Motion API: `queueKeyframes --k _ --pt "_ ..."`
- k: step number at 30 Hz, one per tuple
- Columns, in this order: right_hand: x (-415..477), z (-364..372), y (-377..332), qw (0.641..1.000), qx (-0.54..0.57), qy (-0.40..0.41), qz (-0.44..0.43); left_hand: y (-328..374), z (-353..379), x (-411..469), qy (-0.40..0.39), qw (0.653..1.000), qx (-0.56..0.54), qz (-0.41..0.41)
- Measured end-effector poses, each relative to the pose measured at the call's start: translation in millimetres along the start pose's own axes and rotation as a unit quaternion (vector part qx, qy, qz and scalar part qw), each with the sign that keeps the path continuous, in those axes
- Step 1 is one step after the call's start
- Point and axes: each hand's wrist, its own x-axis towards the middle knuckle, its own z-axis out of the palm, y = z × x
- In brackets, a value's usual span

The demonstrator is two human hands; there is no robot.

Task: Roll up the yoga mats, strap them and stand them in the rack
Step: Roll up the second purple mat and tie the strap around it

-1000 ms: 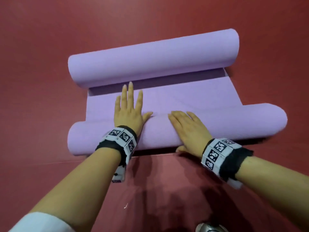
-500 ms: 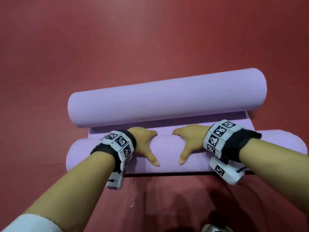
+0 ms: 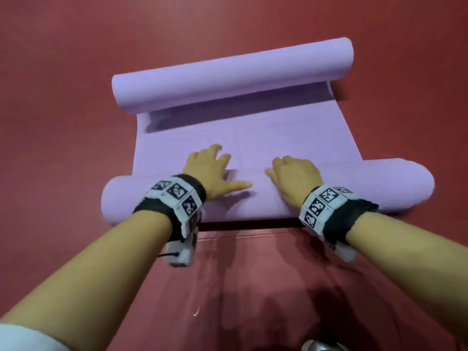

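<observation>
Red floor [image 3: 63, 110], fingers [image 3: 215, 151] curled over purple roll [image 3: 367, 188]

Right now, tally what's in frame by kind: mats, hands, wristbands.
Mats: 1, the purple yoga mat, rolled at both ends.
Hands: 2, left hand and right hand.
Marker wristbands: 2, left wristband and right wristband.
Total: 5.

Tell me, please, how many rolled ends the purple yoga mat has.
2: the far roll, untouched; the near roll under the left hand and right hand.
</observation>
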Motion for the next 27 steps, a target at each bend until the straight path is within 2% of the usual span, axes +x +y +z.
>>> queueKeyframes --k 2,4,7,9,11,14,18,20,22,24,25,27 --pt "-14 10 -2 0.999 -0.001 -0.043 -0.017 8 21 -16 -0.037 0.996 0.059 0.058" --pt "-25 14 0 0.993 -0.045 -0.093 -0.050 10 42 -23 -0.026 0.992 0.111 0.060" --pt "-17 3 5 0.990 -0.075 -0.102 -0.065 11 45 -14 0.014 0.993 0.107 0.055" --pt "-3 -9 4 0.988 -0.074 -0.114 -0.075 8 36 -3 0.010 0.994 0.086 0.069" --pt "5 -16 3 0.982 -0.049 -0.154 -0.093 2 27 -1 -0.032 0.995 0.046 0.079" --pt "1 -11 0 0.960 0.009 -0.256 -0.115 -6 26 -17 -0.148 0.984 -0.026 0.091" --pt "5 -7 2 0.941 0.083 -0.319 -0.080 -10 26 -7 -0.224 0.965 -0.115 0.068" --pt "15 -9 6 0.952 0.096 -0.283 -0.062 -13 19 1 -0.190 0.978 -0.073 0.044" --pt "23 -11 13 0.982 0.073 -0.175 -0.004 -22 13 4 -0.055 0.998 0.009 -0.021" --pt "24 -9 17 0.994 0.051 -0.089 0.044 -26 14 2 0.078 0.993 0.025 -0.083" --pt "20 -8 17 0.994 0.044 -0.086 0.046 -24 16 -1 0.081 0.993 0.017 -0.085" --pt "8 -1 13 0.995 0.014 -0.098 0.016 -16 29 -8 0.023 0.997 0.029 -0.062"
